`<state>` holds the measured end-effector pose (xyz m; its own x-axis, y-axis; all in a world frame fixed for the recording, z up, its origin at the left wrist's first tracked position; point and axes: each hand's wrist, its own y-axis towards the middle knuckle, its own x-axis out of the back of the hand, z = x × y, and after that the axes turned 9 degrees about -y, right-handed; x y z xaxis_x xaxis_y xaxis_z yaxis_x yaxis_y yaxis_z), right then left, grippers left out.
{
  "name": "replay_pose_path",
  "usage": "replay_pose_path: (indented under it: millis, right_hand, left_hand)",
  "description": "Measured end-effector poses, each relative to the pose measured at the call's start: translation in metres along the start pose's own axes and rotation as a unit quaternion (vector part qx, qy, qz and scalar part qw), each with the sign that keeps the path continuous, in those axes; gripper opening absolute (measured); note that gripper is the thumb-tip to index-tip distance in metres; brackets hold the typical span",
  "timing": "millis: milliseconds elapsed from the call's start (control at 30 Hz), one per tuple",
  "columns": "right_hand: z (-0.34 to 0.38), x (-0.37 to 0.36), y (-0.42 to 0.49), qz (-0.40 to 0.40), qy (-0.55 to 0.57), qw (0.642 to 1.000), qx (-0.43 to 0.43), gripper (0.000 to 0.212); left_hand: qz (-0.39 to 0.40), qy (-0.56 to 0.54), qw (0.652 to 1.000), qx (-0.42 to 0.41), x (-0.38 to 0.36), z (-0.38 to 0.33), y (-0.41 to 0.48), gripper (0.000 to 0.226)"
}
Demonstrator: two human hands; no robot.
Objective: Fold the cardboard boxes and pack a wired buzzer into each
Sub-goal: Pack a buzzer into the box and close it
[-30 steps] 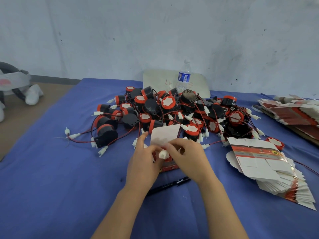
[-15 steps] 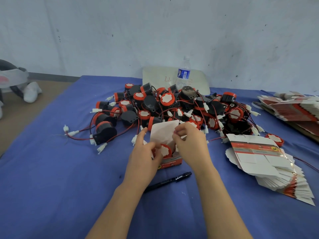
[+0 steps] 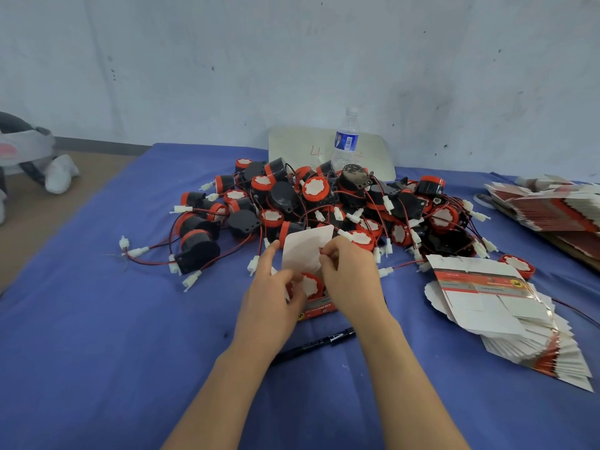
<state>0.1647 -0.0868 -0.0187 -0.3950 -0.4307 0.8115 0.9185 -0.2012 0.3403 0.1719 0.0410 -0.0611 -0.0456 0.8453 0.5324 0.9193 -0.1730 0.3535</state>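
Note:
A small red-and-white cardboard box (image 3: 316,308) stands on the blue table in front of me, its white lid flap (image 3: 305,246) upright. A red-capped buzzer (image 3: 310,285) sits inside it. My left hand (image 3: 272,295) grips the box's left side, thumb at the opening. My right hand (image 3: 352,280) pinches the buzzer's red wire at the flap's right edge. Behind lies a big heap of black-and-red wired buzzers (image 3: 324,206). A fanned stack of flat box blanks (image 3: 500,306) lies at the right.
A black marker pen (image 3: 316,344) lies just in front of the box. A water bottle (image 3: 345,141) and a white board (image 3: 292,142) stand behind the heap. More flat blanks (image 3: 552,206) are stacked far right. The table's left edge drops to the floor.
The white connector that both hands held over the box is no longer in view. My right hand rose to the flap's edge and pinches the wire; the buzzer's cap now shows inside.

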Motion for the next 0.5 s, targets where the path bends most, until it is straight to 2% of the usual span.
replay_pose_path:
  millis: [133, 300, 433, 500]
  right_hand:
    - [-0.005, 0.014, 0.002, 0.025, 0.036, 0.999, -0.011, 0.008]
    - [-0.008, 0.032, 0.012, 0.052, -0.06, 0.997, 0.019, 0.012]
    - [0.005, 0.024, 0.01, 0.107, -0.078, 0.988, 0.085, 0.013]
    - [0.004, 0.019, 0.009, 0.117, -0.066, 0.987, 0.083, 0.009]
  left_hand:
    - [-0.006, -0.006, 1.0, 0.003, -0.001, 0.001, 0.0, 0.012]
    - [0.001, -0.007, 1.0, 0.011, -0.002, 0.003, 0.001, 0.014]
    - [0.009, -0.007, 1.0, -0.003, -0.003, 0.004, 0.0, 0.016]
    - [0.009, -0.01, 1.0, -0.008, -0.002, 0.003, 0.0, 0.018]
